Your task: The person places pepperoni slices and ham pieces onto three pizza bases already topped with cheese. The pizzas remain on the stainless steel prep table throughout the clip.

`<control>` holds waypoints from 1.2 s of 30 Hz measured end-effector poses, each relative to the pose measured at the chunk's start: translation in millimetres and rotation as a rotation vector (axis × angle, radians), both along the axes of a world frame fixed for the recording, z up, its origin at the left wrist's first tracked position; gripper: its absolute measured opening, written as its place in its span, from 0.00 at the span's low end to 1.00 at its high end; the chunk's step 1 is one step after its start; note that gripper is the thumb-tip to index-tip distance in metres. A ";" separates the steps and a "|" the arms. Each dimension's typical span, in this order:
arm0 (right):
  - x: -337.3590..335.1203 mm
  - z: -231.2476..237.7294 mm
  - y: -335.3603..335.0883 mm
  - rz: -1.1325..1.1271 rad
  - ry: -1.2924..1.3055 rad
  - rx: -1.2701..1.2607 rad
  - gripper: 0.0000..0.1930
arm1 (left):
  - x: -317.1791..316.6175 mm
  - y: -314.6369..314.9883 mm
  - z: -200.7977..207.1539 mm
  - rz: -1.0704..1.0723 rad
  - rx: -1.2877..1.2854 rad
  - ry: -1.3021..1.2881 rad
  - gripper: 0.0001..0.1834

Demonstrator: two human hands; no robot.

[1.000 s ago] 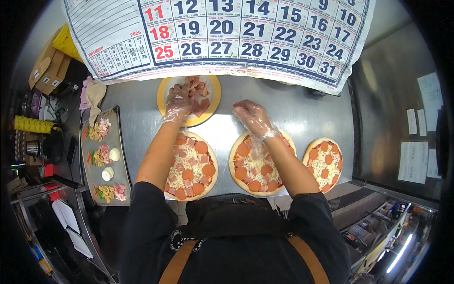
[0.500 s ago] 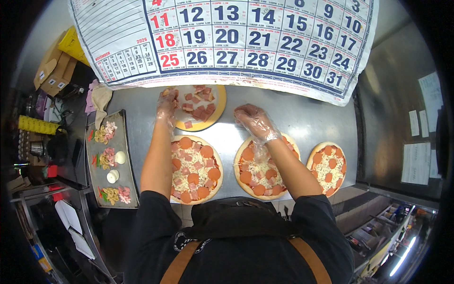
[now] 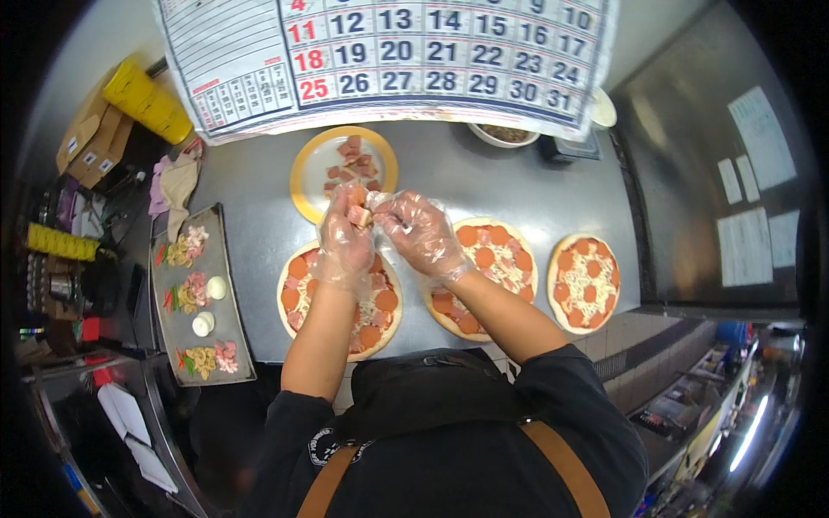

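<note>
My left hand (image 3: 347, 246), in a clear plastic glove, is closed around several cut pieces of ham (image 3: 359, 215). Gloved too, my right hand (image 3: 421, 231) has its fingers pinched together beside that ham; whatever lies between them is hidden. Both hands are above the left pizza (image 3: 383, 311), covering part of its cheese, ham and pepperoni. A middle pizza (image 3: 494, 261) with similar toppings lies partly under my right forearm. Beyond my hands sits a yellow-rimmed plate (image 3: 304, 169) with more cut ham (image 3: 352, 159). Farther right is a third pizza (image 3: 587, 281) with pepperoni and shredded cheese.
At the left, a metal tray (image 3: 226, 332) carries portions of toppings and two white round items (image 3: 216, 287). Cloths (image 3: 179, 183) lie behind it. A large calendar (image 3: 389, 78) hangs over the back of the steel table (image 3: 259, 186), near a bowl (image 3: 505, 136) of dark crumbly food.
My right hand has moved left from the middle pizza to meet my left hand, which has come from the plate toward the left pizza with ham. The view has shifted, revealing the bowl.
</note>
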State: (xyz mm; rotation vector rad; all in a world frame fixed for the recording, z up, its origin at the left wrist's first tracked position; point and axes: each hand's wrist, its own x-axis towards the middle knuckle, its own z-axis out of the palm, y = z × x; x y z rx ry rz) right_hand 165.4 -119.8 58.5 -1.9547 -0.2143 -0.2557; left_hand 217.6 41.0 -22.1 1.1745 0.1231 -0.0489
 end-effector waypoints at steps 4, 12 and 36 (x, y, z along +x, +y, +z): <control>-36.0 10.9 -13.6 -0.105 0.033 -0.272 0.10 | -38.3 -49.2 41.6 -0.078 -0.646 0.334 0.11; -113.0 -3.1 -82.8 -0.334 -0.246 -0.429 0.11 | -99.0 -134.5 43.6 -0.314 -0.744 0.452 0.10; -203.3 -24.3 -424.4 -0.134 0.344 0.345 0.10 | -237.3 -419.5 29.7 -0.292 -0.546 0.442 0.18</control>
